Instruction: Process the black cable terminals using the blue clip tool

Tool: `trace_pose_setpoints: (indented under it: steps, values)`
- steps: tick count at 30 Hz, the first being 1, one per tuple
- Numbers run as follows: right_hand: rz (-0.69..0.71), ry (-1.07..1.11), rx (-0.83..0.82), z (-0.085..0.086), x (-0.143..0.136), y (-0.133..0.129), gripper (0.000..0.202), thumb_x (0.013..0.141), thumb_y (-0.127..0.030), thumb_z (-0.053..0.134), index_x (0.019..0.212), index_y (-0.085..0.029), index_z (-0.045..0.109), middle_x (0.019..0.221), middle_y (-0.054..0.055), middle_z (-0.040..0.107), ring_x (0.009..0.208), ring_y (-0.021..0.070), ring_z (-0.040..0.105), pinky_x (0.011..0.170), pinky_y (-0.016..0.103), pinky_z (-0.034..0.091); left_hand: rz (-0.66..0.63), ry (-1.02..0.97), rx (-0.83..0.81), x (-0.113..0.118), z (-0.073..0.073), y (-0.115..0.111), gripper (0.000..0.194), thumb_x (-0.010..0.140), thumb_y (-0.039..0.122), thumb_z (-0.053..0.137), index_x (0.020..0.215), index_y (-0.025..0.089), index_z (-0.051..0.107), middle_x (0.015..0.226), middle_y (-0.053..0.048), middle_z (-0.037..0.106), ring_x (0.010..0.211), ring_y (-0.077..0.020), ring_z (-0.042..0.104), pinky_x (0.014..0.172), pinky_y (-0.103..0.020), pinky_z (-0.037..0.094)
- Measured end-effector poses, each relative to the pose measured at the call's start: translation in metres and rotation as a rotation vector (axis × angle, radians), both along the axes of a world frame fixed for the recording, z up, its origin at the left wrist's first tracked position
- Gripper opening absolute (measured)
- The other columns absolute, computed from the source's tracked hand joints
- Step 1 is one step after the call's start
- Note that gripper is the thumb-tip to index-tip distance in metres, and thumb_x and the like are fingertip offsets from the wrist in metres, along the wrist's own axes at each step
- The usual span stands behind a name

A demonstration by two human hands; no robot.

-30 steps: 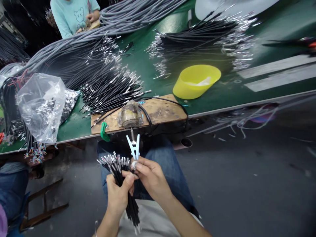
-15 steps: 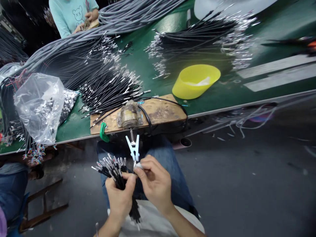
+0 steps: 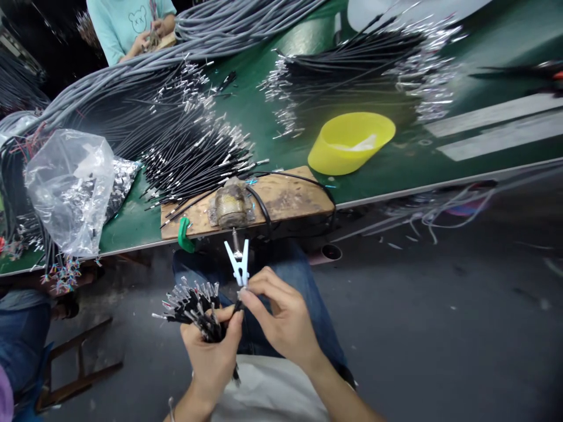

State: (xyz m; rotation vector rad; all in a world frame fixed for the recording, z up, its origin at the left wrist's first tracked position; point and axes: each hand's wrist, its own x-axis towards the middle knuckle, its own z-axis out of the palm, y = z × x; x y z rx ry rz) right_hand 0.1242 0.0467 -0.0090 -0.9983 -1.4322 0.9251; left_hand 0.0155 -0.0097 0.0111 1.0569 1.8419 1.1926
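Note:
My left hand [image 3: 212, 346] is wrapped round a bundle of short black cables [image 3: 197, 308] with silvery stripped ends, one of them held apart between thumb and finger. Thumb and forefinger of my right hand [image 3: 279, 313] pinch together at that single cable's tip; what exactly lies between them is too small to make out. Right above the fingertips hangs a pale blue clothespin [image 3: 238, 262], fixed on the shaft of a small motor [image 3: 231, 203]. That motor is mounted on a wooden board [image 3: 290, 202] at the bench edge.
On the green bench [image 3: 246, 111] lie piles of black cables [image 3: 197, 158], a yellow cup-like container [image 3: 338, 161] and a clear plastic bag [image 3: 70, 187]. A green clamp [image 3: 185, 235] grips the board's edge. Across the bench sits a person in a light teal shirt [image 3: 118, 29].
The cable bundle has tilted in my left hand, its silvery ends swinging left and its lower end mostly dropping from sight. My right fingertips have shifted slightly left, close under the clothespin.

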Motion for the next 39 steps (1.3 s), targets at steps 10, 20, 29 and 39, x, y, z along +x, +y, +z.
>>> trace_pose_setpoints:
  steps: [10,20,29,39]
  values:
    - [-0.026,0.044,0.025,-0.01,0.002,-0.005,0.021,0.082,-0.014,0.055,0.062,-0.02,0.058,0.059,0.0,0.054,0.057,0.0149,0.05,0.053,0.027,0.04,-0.011,-0.188,-0.066,0.0,-0.016,0.001,0.037,0.076,0.042,0.06,0.051,0.016,0.056,0.038,0.004,0.041,0.037,-0.0086,0.038,0.04,-0.024,0.033]
    - [0.342,0.32,-0.213,-0.011,0.006,-0.005,0.027,0.085,-0.035,0.058,0.064,-0.018,0.06,0.064,0.002,0.051,0.061,0.0153,0.048,0.055,0.028,0.037,-0.254,-0.319,-0.137,-0.016,-0.019,0.004,0.049,0.076,0.057,0.057,0.058,0.012,0.064,0.038,0.003,0.038,0.033,-0.0062,0.033,0.035,-0.022,0.028]
    - [0.75,0.838,-0.903,-0.02,-0.002,0.005,0.041,0.053,-0.042,0.079,0.042,-0.015,0.05,0.044,-0.005,0.04,0.045,0.0076,0.034,0.045,0.024,0.022,-0.354,-0.238,0.022,-0.024,0.0,0.014,0.022,0.07,0.035,0.071,0.064,0.015,0.076,0.054,-0.004,0.066,0.052,-0.014,0.055,0.056,-0.027,0.045]
    - [0.46,0.876,-0.762,0.002,-0.001,0.047,0.035,0.06,-0.046,0.079,0.055,-0.013,0.067,0.045,-0.004,0.048,0.045,0.0053,0.035,0.045,0.02,0.026,-0.12,-0.1,0.094,-0.022,-0.005,-0.001,0.001,0.064,0.02,0.075,0.065,0.019,0.075,0.062,-0.004,0.073,0.056,-0.019,0.067,0.066,-0.03,0.055]
